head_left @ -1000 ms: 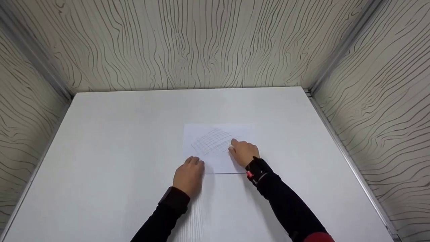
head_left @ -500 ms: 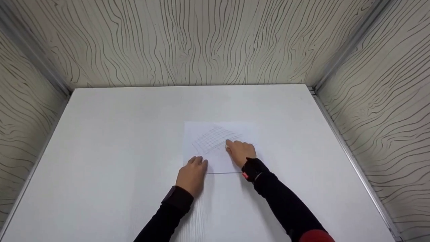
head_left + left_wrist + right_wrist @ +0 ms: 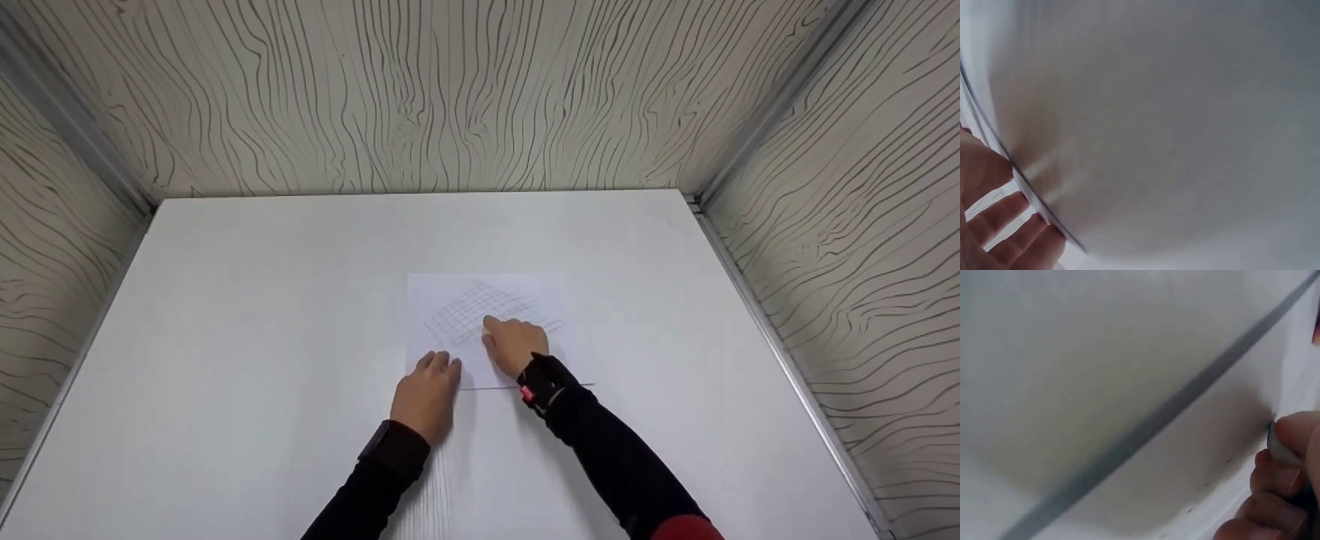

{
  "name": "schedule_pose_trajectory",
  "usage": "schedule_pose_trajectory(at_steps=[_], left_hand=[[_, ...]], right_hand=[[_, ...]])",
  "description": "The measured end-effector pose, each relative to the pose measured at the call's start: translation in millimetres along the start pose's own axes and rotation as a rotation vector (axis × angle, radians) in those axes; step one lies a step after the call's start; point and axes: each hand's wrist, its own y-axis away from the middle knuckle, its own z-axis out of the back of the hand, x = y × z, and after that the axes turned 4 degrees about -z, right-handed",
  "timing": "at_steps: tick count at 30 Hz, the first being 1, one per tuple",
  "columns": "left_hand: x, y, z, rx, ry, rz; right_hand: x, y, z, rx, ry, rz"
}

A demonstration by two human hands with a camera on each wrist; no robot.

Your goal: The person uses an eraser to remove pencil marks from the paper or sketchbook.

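Observation:
A sheet of white paper (image 3: 484, 371) lies on the table with a grid of thin pencil lines (image 3: 469, 307) drawn on it. My left hand (image 3: 426, 394) rests at the sheet's near left edge; in the left wrist view its fingers (image 3: 1002, 219) lie loosely bent along that edge. On the drawing, my right hand (image 3: 517, 346) pinches a small whitish eraser (image 3: 1282, 451) between thumb and curled fingers. The eraser's dark-smudged tip touches the paper in the right wrist view; the hand hides most of it in the head view.
The white table (image 3: 247, 330) reaches out on all sides of the sheet. Wood-grain patterned panels (image 3: 405, 97) stand behind it and at both sides, with grey metal strips at the corners. Small dark specks (image 3: 1190, 510) dot the paper.
My right hand has slid left and slightly toward me across the drawing, uncovering pencil lines on its right. My left hand has stayed almost in place.

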Motion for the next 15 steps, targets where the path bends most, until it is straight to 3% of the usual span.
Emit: schedule_pose_trajectory(at_steps=[8,11,15], left_hand=[[-2.1,1.4,1.1,0.013,0.021,0.014],[-2.1,3.1,-0.1,0.026,0.022,0.016],[-1.9,3.5,-2.0,0.019,0.007,0.011]], right_hand=[[-42.2,5.0,13.2,0.039,0.039,-0.199],[-39.3,5.3,13.5,0.05,0.025,-0.183],[-14.4,3.4,8.7,0.026,0.008,-0.102]])
